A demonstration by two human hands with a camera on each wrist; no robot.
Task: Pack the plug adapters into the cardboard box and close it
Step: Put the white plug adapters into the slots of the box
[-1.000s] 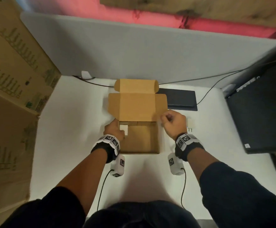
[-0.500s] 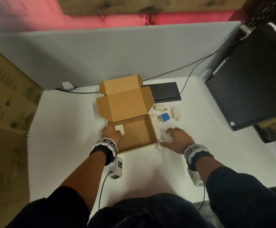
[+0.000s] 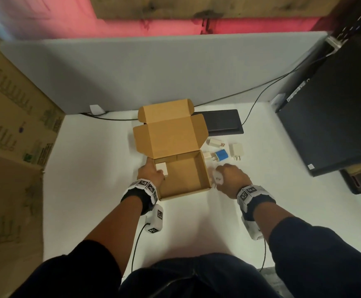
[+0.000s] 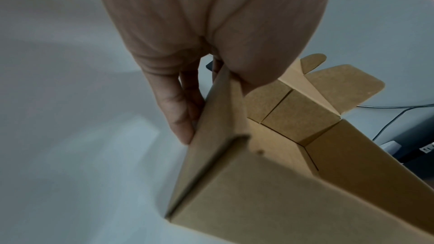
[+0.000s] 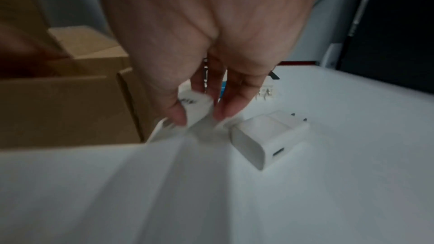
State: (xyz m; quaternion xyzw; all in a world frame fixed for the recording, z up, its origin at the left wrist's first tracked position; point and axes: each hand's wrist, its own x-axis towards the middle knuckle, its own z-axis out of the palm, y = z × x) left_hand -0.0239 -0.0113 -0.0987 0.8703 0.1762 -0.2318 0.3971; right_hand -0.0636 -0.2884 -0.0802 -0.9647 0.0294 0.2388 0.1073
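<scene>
Pinching a white adapter (image 5: 196, 108) beside the open box (image 3: 184, 179), the right hand (image 3: 231, 179) had packing barely begun; the left hand (image 3: 150, 172) gripped the box wall, one adapter (image 3: 161, 168) inside, others (image 3: 220, 155) waiting at frame centre-right, lid open.

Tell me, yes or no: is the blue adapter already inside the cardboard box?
No: in the head view the blue adapter lies on the white table beside the cardboard box, outside its right wall.

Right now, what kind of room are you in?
Probably an office desk or small packing bench. A grey divider panel stands behind a white table, a black computer case sits with cables, and big cardboard cartons stand at the side.
</scene>
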